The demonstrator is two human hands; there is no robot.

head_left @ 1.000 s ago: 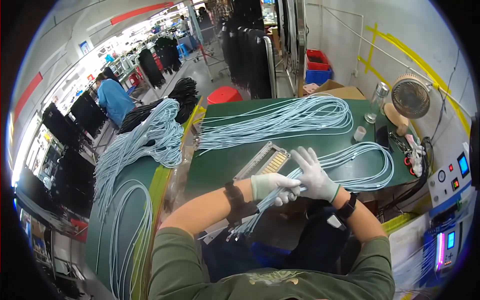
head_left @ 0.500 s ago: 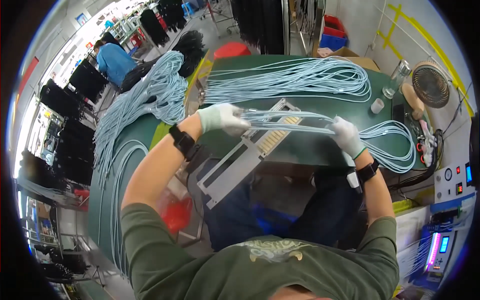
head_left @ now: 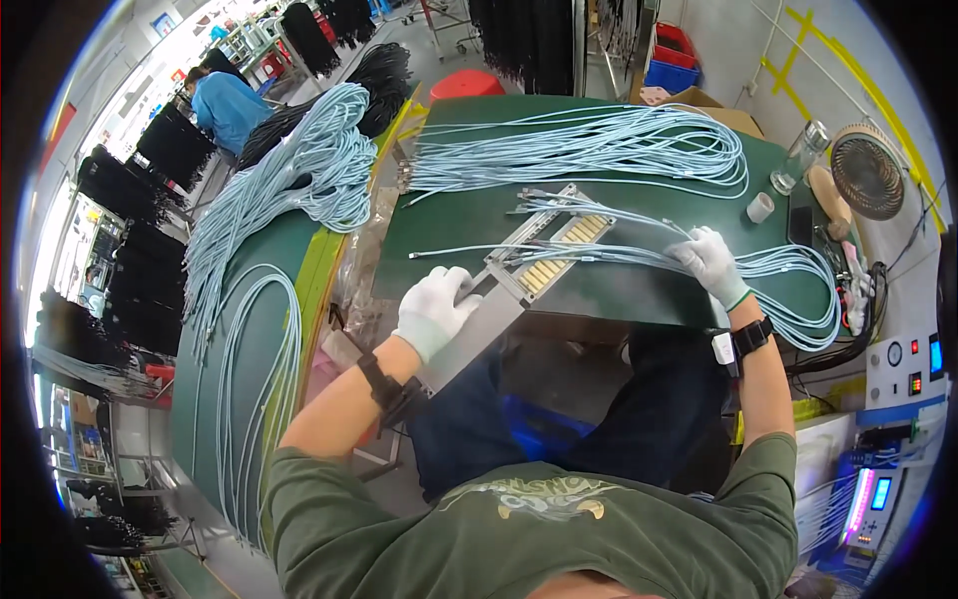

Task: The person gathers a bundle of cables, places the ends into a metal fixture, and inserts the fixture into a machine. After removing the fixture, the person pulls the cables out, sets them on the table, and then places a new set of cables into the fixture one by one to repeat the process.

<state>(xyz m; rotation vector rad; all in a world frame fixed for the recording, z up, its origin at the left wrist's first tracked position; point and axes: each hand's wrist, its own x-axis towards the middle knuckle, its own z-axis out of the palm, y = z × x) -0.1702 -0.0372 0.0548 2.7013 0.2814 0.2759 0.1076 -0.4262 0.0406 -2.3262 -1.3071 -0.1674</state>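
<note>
My right hand (head_left: 711,265), in a white glove, is closed around a bundle of light-blue cables (head_left: 639,258). The cables run left across the slotted, tan-blocked end of a metal fixture (head_left: 569,250), in two spread groups with loose connector ends. Behind the right hand they loop onto the table (head_left: 788,290). My left hand (head_left: 439,307), also gloved, has curled fingers over the side rail of the fixture, off the cables. The fixture lies aslant, its plain end reaching past the table's front edge.
A large bundle of light-blue cables (head_left: 589,150) lies at the back of the green table (head_left: 409,228). Another cable heap (head_left: 299,170) is at left. On the right stand a glass bottle (head_left: 801,155), a white cup (head_left: 759,208) and a fan (head_left: 866,172). A person in blue (head_left: 228,108) is farther off.
My left hand has let go of the cables' connector ends and moved down and left to the fixture's rail. The cable ends now spread across the fixture. My right hand has shifted slightly right.
</note>
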